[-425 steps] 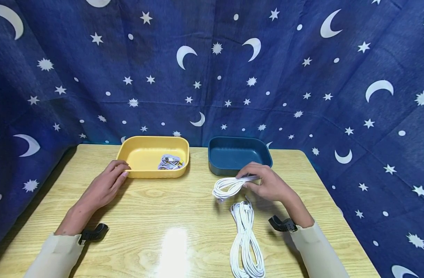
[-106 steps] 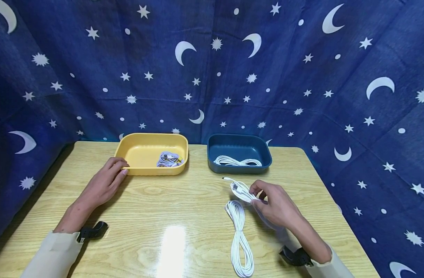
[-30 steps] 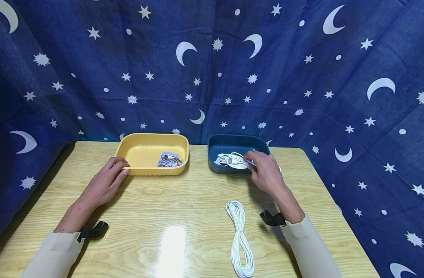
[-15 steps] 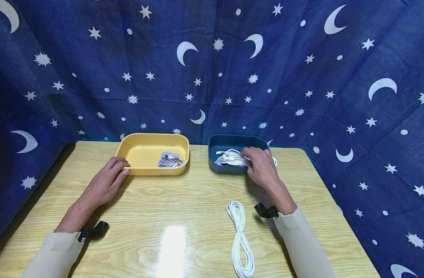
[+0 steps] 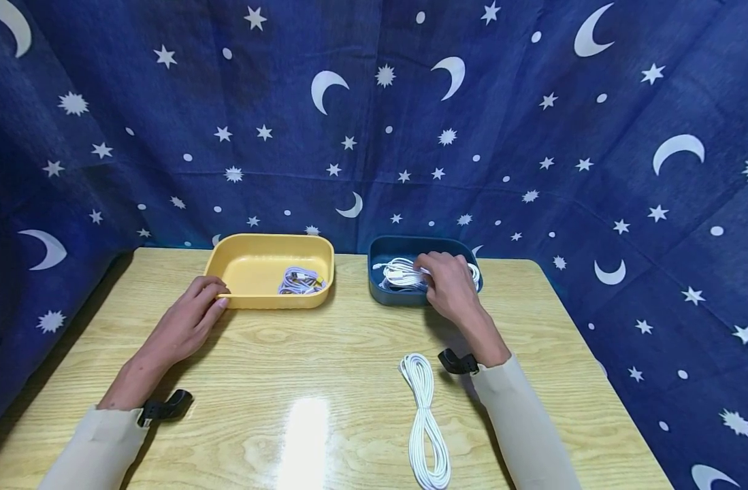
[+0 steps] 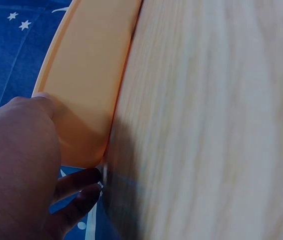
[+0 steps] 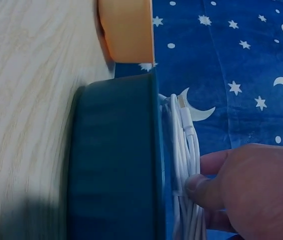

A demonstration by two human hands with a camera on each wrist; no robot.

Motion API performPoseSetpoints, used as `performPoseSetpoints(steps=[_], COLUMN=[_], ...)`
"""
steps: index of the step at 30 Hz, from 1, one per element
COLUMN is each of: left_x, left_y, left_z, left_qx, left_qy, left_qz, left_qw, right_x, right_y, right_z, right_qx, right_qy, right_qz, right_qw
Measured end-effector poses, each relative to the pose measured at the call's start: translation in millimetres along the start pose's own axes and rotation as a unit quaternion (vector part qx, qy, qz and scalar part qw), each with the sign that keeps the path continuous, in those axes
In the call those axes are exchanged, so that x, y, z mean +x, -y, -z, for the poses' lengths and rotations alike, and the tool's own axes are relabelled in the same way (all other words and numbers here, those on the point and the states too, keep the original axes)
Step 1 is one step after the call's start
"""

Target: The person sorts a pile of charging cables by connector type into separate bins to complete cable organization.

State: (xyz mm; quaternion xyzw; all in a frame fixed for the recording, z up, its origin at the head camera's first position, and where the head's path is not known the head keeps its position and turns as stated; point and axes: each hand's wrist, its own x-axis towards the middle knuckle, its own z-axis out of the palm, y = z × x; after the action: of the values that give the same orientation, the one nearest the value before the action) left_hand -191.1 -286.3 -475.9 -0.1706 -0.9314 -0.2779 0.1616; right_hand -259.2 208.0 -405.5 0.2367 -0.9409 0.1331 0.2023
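My right hand pinches a coiled white USB cable between thumb and fingers, just above the rim of the dark blue bin. The cable's metal plug shows in the right wrist view. Under it in that bin lies another coiled white cable, mostly covered. At the near left corner of the yellow bin, my left hand grips the rim, thumb on the front wall. A pale cable coil with a dark plug end lies in the yellow bin's right side.
A long white cable bundle, narrowed at its middle, lies on the wooden table in front of the blue bin. Behind both bins hangs a blue curtain with moons and stars.
The right hand brought this white cable from the table to the blue bin, then shifted slightly left over it. Earlier, another white cable came into that bin. The left hand stays put.
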Motion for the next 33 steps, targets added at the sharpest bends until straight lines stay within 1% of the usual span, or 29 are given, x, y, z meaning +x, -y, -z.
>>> performPoseSetpoints(steps=[4, 9, 17, 24, 29, 33], left_x=[0.2, -1.1, 0.5, 1.5, 1.6, 1.4], left_y=[-0.2, 0.4, 0.5, -0.3, 0.4, 0.3], left_z=[0.2, 0.4, -0.7, -0.4, 0.3, 0.1], left_qx=[0.001, 0.001, -0.001, -0.003, -0.002, -0.001], left_qy=[-0.002, -0.001, -0.005, -0.005, -0.006, -0.006], left_qz=[0.002, 0.001, 0.002, -0.008, -0.013, -0.014], left_qw=[1.0000, 1.0000, 1.0000, 1.0000, 0.9999, 0.9999], right_x=[3.7, 6.2, 11.9, 16.5, 19.6, 22.4], right_y=[-0.7, -2.6, -8.8, -14.7, -19.3, -21.1], right_z=[-4.2, -9.9, -16.2, -20.6, -24.5, -28.1], right_qx=[-0.004, 0.003, -0.001, -0.006, -0.014, -0.014], right_qy=[-0.003, -0.006, -0.021, -0.018, -0.027, -0.023], right_qz=[-0.003, -0.007, -0.010, -0.012, -0.008, -0.008], right_qw=[1.000, 1.000, 1.000, 1.000, 0.999, 1.000])
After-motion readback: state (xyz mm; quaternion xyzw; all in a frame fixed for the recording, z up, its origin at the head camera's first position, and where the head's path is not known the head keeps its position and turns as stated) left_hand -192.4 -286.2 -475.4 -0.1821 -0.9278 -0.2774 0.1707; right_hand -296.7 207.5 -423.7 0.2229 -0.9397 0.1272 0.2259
